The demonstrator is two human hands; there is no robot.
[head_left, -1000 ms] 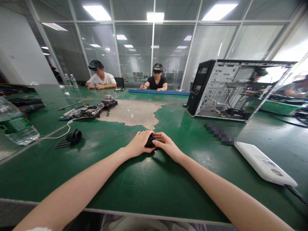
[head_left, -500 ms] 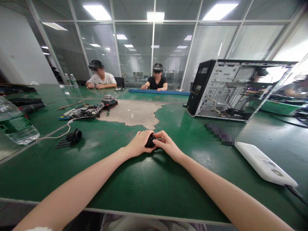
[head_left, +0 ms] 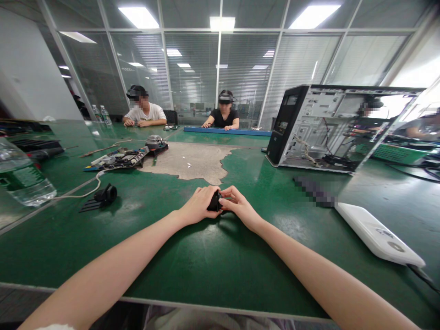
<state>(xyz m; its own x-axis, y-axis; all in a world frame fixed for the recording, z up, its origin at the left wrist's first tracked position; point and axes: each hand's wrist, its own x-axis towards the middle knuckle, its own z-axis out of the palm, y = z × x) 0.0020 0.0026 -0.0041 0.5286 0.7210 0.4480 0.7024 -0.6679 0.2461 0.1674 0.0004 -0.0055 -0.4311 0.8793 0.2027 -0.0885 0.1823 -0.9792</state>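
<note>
Between my hands, just above the green table [head_left: 192, 270], is a small black part [head_left: 213, 201]; its exact kind is hidden by my fingers. My left hand [head_left: 198, 204] wraps around its left side, closed on it. From the right, my right hand [head_left: 240, 208] pinches its edge with thumb and fingers. To the left on the table lies a black plastic piece [head_left: 106, 195] with a round ring and flat prongs. Farther back, a circuit board [head_left: 118, 159] lies beside a round metal cooler [head_left: 155, 143].
An open computer case [head_left: 309, 128] stands at the right, with a white power bank [head_left: 380, 233] and its cable nearer me. A water bottle [head_left: 24, 174] is at the left. Two people sit across the table behind a blue strip [head_left: 227, 131]. A green basket [head_left: 400, 153] is far right.
</note>
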